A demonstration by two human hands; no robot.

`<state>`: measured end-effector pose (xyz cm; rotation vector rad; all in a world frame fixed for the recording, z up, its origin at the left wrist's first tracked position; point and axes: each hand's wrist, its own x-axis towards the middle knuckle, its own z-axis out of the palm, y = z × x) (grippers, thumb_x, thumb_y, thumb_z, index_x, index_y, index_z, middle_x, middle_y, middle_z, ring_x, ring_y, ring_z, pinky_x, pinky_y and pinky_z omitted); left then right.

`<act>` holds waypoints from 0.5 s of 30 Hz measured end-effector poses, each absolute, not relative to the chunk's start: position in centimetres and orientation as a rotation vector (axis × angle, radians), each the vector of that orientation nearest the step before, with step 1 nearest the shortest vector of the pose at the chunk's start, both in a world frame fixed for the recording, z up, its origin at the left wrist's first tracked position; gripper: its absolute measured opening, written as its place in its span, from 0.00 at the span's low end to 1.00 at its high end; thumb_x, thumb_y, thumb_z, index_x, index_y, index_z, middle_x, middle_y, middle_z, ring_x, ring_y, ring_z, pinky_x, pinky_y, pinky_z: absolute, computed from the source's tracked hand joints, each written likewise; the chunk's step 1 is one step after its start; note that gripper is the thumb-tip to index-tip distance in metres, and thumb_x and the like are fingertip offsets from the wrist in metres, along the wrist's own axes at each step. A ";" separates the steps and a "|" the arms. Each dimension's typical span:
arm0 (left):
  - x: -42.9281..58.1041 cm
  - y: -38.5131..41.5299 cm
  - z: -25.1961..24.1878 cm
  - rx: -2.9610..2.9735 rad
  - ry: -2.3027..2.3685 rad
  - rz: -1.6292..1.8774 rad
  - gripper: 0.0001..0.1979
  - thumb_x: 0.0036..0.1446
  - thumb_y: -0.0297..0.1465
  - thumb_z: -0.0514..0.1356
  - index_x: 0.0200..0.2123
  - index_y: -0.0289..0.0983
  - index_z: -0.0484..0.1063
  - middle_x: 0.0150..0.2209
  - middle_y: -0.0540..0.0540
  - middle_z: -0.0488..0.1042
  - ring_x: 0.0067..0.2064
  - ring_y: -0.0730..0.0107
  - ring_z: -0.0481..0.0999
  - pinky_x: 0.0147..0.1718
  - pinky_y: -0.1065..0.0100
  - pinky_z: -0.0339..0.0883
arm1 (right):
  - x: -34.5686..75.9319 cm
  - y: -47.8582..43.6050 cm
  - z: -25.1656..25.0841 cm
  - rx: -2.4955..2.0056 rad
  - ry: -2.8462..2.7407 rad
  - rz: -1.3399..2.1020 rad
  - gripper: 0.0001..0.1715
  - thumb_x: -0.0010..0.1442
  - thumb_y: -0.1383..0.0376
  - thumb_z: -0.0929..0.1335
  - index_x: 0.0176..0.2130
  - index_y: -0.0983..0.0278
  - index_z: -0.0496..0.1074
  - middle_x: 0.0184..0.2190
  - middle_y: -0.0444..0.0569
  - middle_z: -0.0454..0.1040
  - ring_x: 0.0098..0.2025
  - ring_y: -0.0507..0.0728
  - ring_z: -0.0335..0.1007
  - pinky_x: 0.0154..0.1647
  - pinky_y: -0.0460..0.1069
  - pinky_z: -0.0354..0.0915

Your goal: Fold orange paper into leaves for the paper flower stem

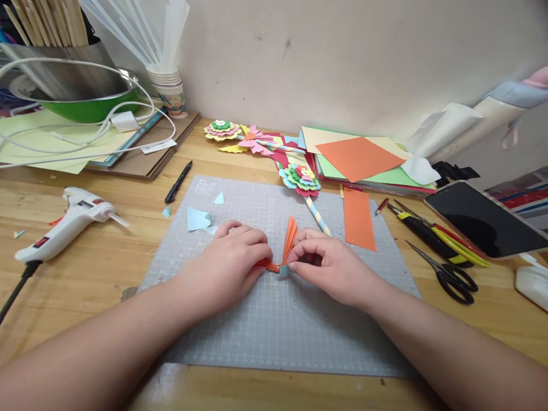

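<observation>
A pleated orange paper piece point(290, 237) is folded at its middle over the grey cutting mat point(299, 337). One of its fans points up, the other runs left under my left hand point(242, 254), whose fingers are closed on it. My right hand point(319, 260) pinches close to the fold, thumb by a small light blue scrap point(283, 272). An orange paper strip point(360, 220) lies flat at the mat's right. Light blue paper scraps point(198, 218) lie at the upper left of the mat. A layered paper flower point(299, 179) on a striped stem rests at the mat's back edge.
At the left lie a white glue gun point(72, 220) and a black pen point(178, 182). Scissors point(449, 277), pliers point(432, 237) and a phone point(490, 217) are at the right. Behind are stacked papers point(362, 158), a paper cup point(171, 97) with straws and a green bowl point(89, 107).
</observation>
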<state>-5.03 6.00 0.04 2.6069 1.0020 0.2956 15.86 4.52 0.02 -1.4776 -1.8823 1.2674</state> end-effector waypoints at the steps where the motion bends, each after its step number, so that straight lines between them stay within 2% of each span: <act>1: -5.1 6.0 0.0 2.606 1.000 0.300 0.08 0.59 0.27 0.54 0.35 0.40 0.72 0.38 0.50 0.73 0.42 0.66 0.70 0.50 0.56 0.53 | 15.8 4.5 -0.1 -1.471 -1.899 1.253 0.06 0.52 0.71 0.66 0.25 0.63 0.71 0.32 0.44 0.65 0.30 0.50 0.61 0.31 0.48 0.60; 15: -5.1 6.0 -0.2 2.608 1.017 0.261 0.08 0.58 0.27 0.54 0.35 0.41 0.72 0.39 0.51 0.72 0.43 0.67 0.70 0.52 0.55 0.51 | 15.4 4.3 -0.9 -1.458 -2.045 0.989 0.05 0.56 0.69 0.68 0.27 0.63 0.70 0.32 0.44 0.66 0.33 0.51 0.63 0.32 0.48 0.60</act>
